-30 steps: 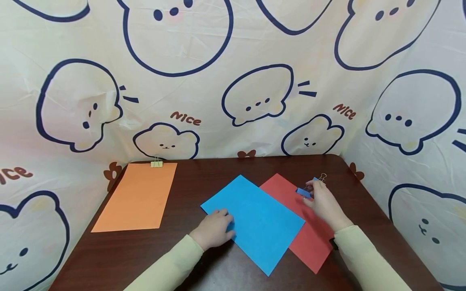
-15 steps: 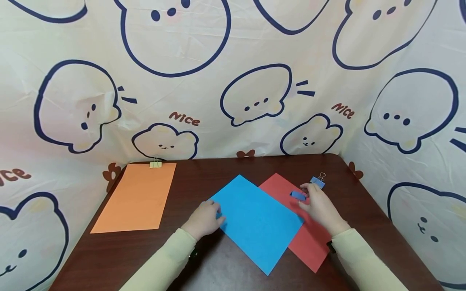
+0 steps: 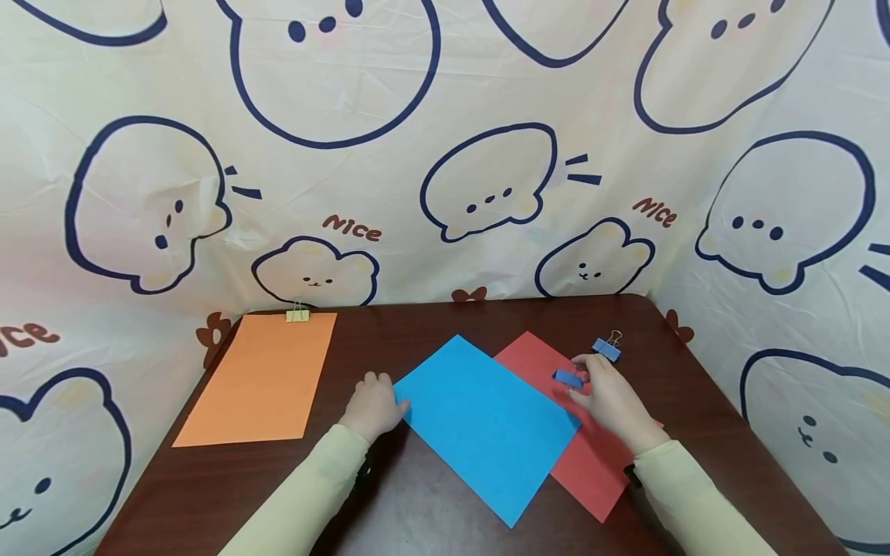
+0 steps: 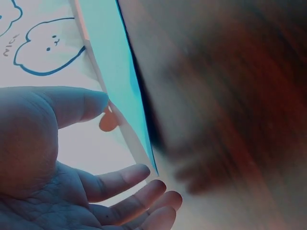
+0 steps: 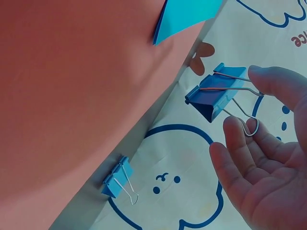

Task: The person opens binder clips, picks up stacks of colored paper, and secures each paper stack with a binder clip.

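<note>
My right hand point(image 3: 613, 401) pinches a blue binder clip point(image 3: 568, 378) by its wire handles, over the red sheet of paper point(image 3: 591, 459). In the right wrist view, the thumb and fingers point(image 5: 237, 143) sit on opposite handles of this binder clip point(image 5: 216, 93). A blue sheet of paper point(image 3: 487, 425) partly covers the red one. At the blue sheet's left corner is my left hand point(image 3: 374, 405), its fingers loosely bent. The left wrist view has the thumb point(image 4: 86, 105) at the edge of the blue sheet point(image 4: 120, 72); whether it touches is unclear.
A second blue binder clip point(image 3: 606, 349) lies beyond the red sheet, near the table's back right. An orange sheet point(image 3: 264, 378) with a yellow binder clip point(image 3: 297, 316) on its top edge lies at left. Patterned cloth point(image 3: 389, 185) surrounds the brown table point(image 3: 417, 510).
My left hand has slid leftward along the blue sheet to its left corner. The right hand has drawn its binder clip slightly left and nearer, away from the second clip.
</note>
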{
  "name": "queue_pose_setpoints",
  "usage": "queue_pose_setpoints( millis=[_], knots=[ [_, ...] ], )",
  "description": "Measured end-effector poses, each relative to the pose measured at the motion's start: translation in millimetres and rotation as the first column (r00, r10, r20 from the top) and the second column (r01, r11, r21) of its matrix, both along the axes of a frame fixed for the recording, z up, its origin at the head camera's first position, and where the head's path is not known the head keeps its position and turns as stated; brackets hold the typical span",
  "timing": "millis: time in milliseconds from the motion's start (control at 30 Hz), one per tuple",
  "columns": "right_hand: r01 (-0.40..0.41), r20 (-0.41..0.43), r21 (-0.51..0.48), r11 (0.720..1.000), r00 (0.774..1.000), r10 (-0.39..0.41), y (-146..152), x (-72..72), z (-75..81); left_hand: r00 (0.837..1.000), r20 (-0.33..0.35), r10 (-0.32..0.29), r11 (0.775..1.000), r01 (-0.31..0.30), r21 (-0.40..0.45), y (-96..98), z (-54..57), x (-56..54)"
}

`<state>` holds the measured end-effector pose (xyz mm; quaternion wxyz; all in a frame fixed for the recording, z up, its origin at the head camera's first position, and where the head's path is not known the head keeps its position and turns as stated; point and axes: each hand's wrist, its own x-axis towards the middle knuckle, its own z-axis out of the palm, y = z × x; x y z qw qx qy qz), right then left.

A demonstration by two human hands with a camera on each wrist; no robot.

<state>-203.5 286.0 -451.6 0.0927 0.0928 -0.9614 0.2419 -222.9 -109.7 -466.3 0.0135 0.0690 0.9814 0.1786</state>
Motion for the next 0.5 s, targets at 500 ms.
queue_pose_setpoints(
  millis=[500],
  knots=[
    [0.005, -0.004, 0.0, 1.0, 1.0, -0.005, 0.7, 0.7, -0.4, 0.999, 0.047, 0.023, 0.999, -0.022, -0.031, 1.6, -4.0, -6.9]
  ],
)
